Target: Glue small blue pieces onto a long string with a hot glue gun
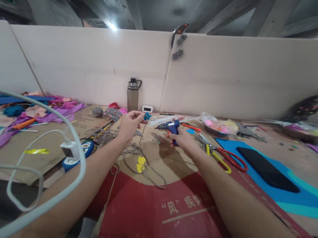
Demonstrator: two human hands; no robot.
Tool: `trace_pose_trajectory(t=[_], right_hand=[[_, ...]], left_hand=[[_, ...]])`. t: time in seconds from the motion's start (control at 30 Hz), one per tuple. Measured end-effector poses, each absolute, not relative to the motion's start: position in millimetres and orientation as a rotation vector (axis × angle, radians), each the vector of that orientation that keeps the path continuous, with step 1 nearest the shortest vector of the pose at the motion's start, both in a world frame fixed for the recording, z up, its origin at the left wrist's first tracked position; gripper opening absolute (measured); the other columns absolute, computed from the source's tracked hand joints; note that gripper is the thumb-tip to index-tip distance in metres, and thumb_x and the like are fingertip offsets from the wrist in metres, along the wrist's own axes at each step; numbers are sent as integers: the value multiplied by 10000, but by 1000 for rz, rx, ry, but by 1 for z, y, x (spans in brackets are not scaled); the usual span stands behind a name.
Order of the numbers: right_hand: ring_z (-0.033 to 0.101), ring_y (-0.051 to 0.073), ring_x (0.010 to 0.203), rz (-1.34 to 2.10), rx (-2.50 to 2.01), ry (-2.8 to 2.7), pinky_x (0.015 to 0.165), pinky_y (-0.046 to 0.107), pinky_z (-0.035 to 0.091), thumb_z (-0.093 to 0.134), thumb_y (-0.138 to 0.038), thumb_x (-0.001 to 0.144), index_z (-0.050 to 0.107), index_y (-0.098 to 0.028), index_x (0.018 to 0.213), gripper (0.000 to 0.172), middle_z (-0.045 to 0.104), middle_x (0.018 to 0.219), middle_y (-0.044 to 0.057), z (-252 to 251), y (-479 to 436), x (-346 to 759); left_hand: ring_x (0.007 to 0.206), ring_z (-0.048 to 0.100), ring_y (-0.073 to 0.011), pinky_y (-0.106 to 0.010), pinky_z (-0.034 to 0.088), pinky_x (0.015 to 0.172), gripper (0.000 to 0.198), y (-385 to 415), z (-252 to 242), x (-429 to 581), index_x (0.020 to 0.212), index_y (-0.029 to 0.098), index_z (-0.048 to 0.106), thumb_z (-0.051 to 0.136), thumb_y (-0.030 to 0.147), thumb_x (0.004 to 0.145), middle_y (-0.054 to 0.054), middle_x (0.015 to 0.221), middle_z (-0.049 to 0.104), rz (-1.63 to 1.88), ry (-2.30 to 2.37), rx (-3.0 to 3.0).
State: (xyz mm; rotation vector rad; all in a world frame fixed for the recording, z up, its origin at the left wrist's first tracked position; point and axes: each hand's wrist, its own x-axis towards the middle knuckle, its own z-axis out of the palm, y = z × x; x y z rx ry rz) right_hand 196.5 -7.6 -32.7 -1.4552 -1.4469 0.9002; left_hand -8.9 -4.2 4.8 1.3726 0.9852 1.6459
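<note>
Between the thumb and fingers of my left hand (131, 125) is a small blue piece (147, 116), too small to name more closely, with grey cord (141, 134) hanging just below it. My right hand (179, 137) is wrapped round the handle of a dark blue glue gun (173, 126), whose nozzle points left toward the blue piece, a short way apart from it. The grey cord trails in loops over the cardboard (150, 176). Two yellow scraps (140, 164) lie among the loops.
Scissors with red handles (233, 160) and yellow-handled ones (221, 162) lie right of my right hand. Beyond are a black phone (266, 168) on blue sheets and a bowl (217, 131). A bottle (132, 96) stands at the back. A white cable (79, 146) arcs across the left.
</note>
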Motion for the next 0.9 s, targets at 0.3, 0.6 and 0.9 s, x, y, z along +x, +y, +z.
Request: trace_pose_trajectory(t=[0.3,0.6,0.9], right_hand=[[581,224,815,92,-1409,-1672,783,407,453,552,-333,754,472,-207,642,186,599,746,77,-18,-23,200],[564,99,630,1351,-690,-1165,715,328,497,701,-361,614,358,-245,915,471,582,771,-55,-11,-41,147],[407,90,545,795,-964,-1423,518,234,345,599,-310,724,521,-204,858,188,441,629,-68,-4,-45,162]], left_hand=[[928,566,-218,-364,387,933,45,-26,13,-4,696,229,683,660,191,688,-38,812,687,1824,1276,2097],[631,603,-129,-265,466,633,60,-35,7,12,791,207,647,593,226,773,-26,784,687,1648,1123,2247],[552,659,-147,-255,553,533,232,-28,2,19,767,142,575,674,349,733,-28,645,647,1494,934,1586]])
